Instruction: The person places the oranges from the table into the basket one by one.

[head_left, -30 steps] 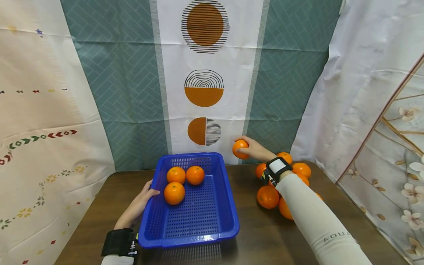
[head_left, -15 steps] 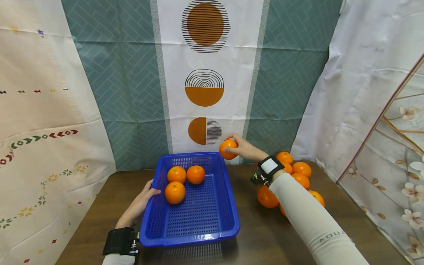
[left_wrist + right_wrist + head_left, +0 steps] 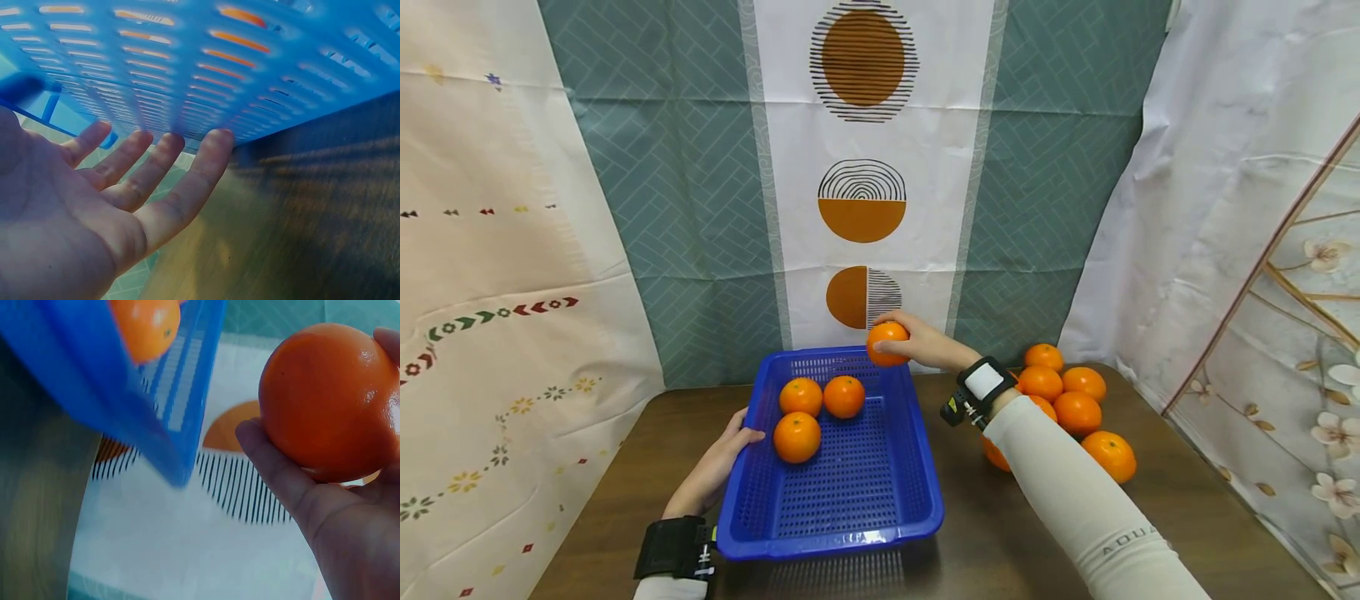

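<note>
A blue plastic basket [image 3: 842, 546] with slotted walls stands on the table, several oranges inside it at the left, among them a front orange [image 3: 797, 437]. My left hand [image 3: 718, 462] holds its left side. The thumb lies over the rim, while the fingertips touch the outer wall in the left wrist view. Above the basket's far right corner, my right hand [image 3: 917, 340] grips another orange [image 3: 887, 343]. The right wrist view shows this held orange [image 3: 328, 403] between thumb and fingers, apart from the basket wall [image 3: 144, 419].
A pile of several oranges [image 3: 1078, 412] lies on the brown table [image 3: 977, 533] to the right, partly hidden by my right forearm. Patterned cloth [image 3: 700, 208] hangs behind the table and along both sides.
My right hand has carried its orange left, from beside the basket to above its far right corner. More of the pile shows behind the forearm. My left hand stays put.
</note>
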Demonstrator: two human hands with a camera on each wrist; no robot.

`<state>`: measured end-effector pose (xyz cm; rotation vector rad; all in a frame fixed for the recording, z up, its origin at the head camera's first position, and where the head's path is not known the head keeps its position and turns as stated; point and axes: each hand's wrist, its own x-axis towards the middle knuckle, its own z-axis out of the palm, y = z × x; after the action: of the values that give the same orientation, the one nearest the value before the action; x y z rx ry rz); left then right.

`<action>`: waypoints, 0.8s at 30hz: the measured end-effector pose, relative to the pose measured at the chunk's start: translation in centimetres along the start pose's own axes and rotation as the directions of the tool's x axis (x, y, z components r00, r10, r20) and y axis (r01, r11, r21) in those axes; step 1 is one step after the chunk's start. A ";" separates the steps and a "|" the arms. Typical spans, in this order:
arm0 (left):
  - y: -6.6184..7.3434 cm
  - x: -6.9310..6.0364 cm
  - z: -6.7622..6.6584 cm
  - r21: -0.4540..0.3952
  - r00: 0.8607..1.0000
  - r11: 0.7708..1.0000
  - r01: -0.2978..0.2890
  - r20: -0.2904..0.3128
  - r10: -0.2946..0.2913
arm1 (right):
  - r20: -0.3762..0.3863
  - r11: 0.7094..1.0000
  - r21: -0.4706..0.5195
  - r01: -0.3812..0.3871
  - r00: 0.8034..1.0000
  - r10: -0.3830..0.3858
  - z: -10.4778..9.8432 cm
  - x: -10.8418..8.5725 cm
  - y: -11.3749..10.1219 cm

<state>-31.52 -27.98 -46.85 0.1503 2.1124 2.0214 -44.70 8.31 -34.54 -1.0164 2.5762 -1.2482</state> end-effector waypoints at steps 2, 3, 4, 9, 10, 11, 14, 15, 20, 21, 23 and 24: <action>0.0 0.0 0.0 -0.002 1.000 1.000 0.004 -0.002 -0.004 | 0.011 1.000 0.007 0.003 1.000 -0.003 0.8 0.3 -0.4; 0.0 0.0 0.0 -0.005 1.000 1.000 0.007 -0.004 -0.007 | 0.016 1.000 0.014 0.001 1.000 -0.001 1.2 0.4 -0.6; -0.1 -0.1 0.0 -0.007 1.000 1.000 0.008 -0.004 -0.008 | 0.015 1.000 0.022 -0.005 1.000 0.005 1.5 0.4 -0.8; 0.0 0.0 0.1 -0.016 1.000 1.000 0.006 -0.005 -0.007 | 0.002 0.994 0.105 -0.021 1.000 0.020 3.3 0.8 -2.1; 0.0 -0.1 0.1 -0.015 1.000 1.000 0.005 -0.008 -0.005 | 0.003 0.992 0.126 -0.025 1.000 0.025 3.7 0.9 -2.3; 0.0 -0.1 0.0 -0.015 1.000 1.000 0.004 -0.009 -0.005 | 0.006 0.989 0.146 -0.029 1.000 0.029 4.2 1.0 -2.5; 0.0 -0.2 0.0 -0.008 1.000 1.000 0.012 -0.012 -0.012 | 0.032 0.982 0.181 -0.052 0.998 0.047 5.8 1.1 -2.8; 0.0 -0.2 0.0 -0.006 1.000 1.000 0.016 -0.016 -0.017 | 0.042 0.980 0.190 -0.060 0.998 0.053 6.3 1.1 -2.8; 0.0 -0.2 0.1 -0.008 1.000 1.000 0.023 -0.017 -0.023 | 0.069 0.980 0.184 -0.070 0.996 0.058 8.4 1.1 -2.7; 0.0 -0.3 0.1 -0.010 1.000 1.000 0.019 -0.014 -0.019 | 0.065 0.981 0.180 -0.072 0.996 0.061 8.7 1.0 -2.7; 0.0 -0.3 0.1 -0.013 1.000 1.000 0.012 -0.005 -0.012 | 0.054 0.983 0.172 -0.068 0.997 0.060 9.2 1.0 -2.6; 0.0 -0.3 0.0 -0.010 1.000 1.000 0.008 0.001 -0.008 | 0.048 0.983 0.169 -0.067 0.997 0.060 9.5 0.9 -2.5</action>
<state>-31.21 -28.01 -46.86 0.1411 2.0984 2.0274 -40.66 0.38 -38.74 -0.9105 2.4010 -1.3864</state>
